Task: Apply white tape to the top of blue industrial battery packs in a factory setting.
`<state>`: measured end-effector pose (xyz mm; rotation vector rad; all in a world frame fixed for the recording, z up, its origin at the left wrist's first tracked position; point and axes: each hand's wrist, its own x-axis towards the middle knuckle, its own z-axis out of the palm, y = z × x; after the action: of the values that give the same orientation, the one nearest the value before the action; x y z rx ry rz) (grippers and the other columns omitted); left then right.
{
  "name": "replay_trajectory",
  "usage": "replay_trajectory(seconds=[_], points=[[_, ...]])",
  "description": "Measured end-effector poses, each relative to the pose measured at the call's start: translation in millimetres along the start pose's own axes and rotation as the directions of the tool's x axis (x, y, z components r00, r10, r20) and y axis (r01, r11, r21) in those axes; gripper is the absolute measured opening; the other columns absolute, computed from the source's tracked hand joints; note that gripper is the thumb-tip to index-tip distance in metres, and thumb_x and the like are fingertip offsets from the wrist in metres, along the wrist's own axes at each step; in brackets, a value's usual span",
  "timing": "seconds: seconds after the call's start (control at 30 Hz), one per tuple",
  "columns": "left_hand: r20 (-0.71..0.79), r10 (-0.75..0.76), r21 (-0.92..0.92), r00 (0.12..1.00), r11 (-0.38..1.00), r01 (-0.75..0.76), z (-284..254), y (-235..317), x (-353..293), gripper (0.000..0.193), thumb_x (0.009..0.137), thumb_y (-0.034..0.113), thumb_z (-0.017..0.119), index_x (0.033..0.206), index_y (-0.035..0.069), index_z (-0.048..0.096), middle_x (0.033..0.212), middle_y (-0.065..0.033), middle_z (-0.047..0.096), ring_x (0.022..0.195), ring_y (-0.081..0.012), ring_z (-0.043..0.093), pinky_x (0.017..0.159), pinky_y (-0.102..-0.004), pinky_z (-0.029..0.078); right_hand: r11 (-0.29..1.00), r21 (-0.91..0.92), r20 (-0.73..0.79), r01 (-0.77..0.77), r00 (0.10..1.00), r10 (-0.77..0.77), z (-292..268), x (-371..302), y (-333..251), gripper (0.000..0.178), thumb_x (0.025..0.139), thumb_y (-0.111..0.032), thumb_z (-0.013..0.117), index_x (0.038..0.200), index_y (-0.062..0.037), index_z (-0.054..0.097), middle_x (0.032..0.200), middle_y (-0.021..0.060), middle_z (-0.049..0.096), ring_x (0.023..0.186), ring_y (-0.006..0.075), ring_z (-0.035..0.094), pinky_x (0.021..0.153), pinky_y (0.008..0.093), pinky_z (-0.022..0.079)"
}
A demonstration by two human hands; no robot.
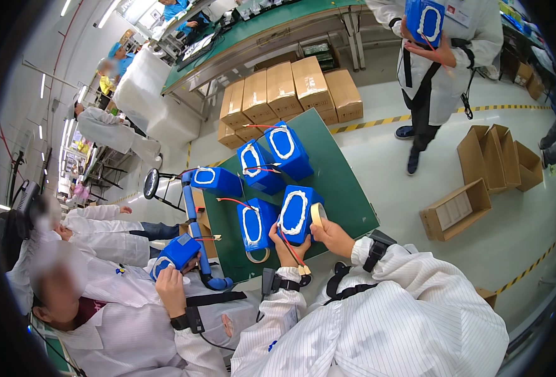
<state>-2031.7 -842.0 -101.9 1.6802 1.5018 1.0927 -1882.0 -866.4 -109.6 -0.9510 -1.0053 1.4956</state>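
Note:
My left hand (pixel 285 250) is closed on the lower end of a blue-wrapped battery pack (pixel 304 220), which has a white oval bead on its face. Red and black wires with a pale yellow connector (pixel 303 269) hang down past that hand. A cream tape roll (pixel 319 215) is in my right hand (pixel 333 238), gripped against the pack's right side. Just left of the held pack, another blue battery pack (pixel 266 213) stands on the green table (pixel 341 188). Below it a second tape roll (pixel 257 256) shows in part.
Several more battery packs (pixel 282 143) stand on the table's far side. At my left a co-worker's hands (pixel 172 286) hold a blue pack (pixel 178 251); another person (pixel 454 56) holds one at far right. Cartons (pixel 280 91) are stacked beyond the table; open boxes (pixel 457 210) lie on the floor.

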Motion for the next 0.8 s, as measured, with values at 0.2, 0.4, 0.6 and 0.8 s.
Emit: replay_trajectory(seconds=[0.2, 0.4, 0.6, 0.8], points=[[0.002, 0.027, -0.071, 1.000, 0.997, -0.027, 0, -6, -1, 0.091, 0.058, 0.014, 0.082, 0.127, 0.003, 0.023, 0.120, -0.0204, 0.045, 0.110, -0.0291, 0.050, 0.096, -0.0376, 0.040, 0.996, 0.012, -0.012, -0.087, 0.996, 0.087, -7, 0, 0, 0.024, 0.096, -0.027, 0.048, 0.094, -0.0041, 0.055, 0.072, -0.0027, 0.050, 0.065, 0.0063, 0.046, 0.059, 0.0230, 0.040], [-0.013, 0.049, 0.018, 0.999, 0.999, -0.049, -2, -7, -1, 0.091, 0.057, 0.015, 0.082, 0.126, 0.003, 0.025, 0.125, -0.0206, 0.043, 0.111, -0.0304, 0.050, 0.098, -0.0376, 0.039, 0.991, 0.050, -0.457, -0.123, 0.880, 0.132, -51, 33, -28, 0.024, 0.093, -0.031, 0.053, 0.087, -0.0070, 0.052, 0.065, -0.0013, 0.047, 0.053, 0.0070, 0.042, 0.048, 0.0235, 0.034], [0.005, 0.031, -0.060, 1.000, 0.998, -0.031, 0, -1, 0, 0.091, 0.057, 0.014, 0.081, 0.126, 0.003, 0.024, 0.127, -0.0211, 0.042, 0.115, -0.0308, 0.048, 0.099, -0.0377, 0.038, 0.886, 0.391, -0.247, -0.247, 0.900, 0.360, -89, 18, 4, 0.011, 0.091, -0.019, 0.054, 0.091, -0.0087, 0.052, 0.071, -0.0012, 0.047, 0.055, 0.0080, 0.040, 0.053, 0.0230, 0.036], [-0.020, 0.094, 0.008, 0.995, 0.996, -0.093, -3, -7, -1, 0.091, 0.058, 0.014, 0.081, 0.127, 0.004, 0.023, 0.124, -0.0200, 0.043, 0.113, -0.0300, 0.049, 0.097, -0.0375, 0.039, 0.591, 0.774, -0.051, -0.228, 0.908, 0.417, -111, -2, 2, 0.009, 0.094, -0.018, 0.052, 0.094, -0.0098, 0.049, 0.067, -0.0040, 0.043, 0.051, 0.0073, 0.039, 0.058, 0.0252, 0.040]])
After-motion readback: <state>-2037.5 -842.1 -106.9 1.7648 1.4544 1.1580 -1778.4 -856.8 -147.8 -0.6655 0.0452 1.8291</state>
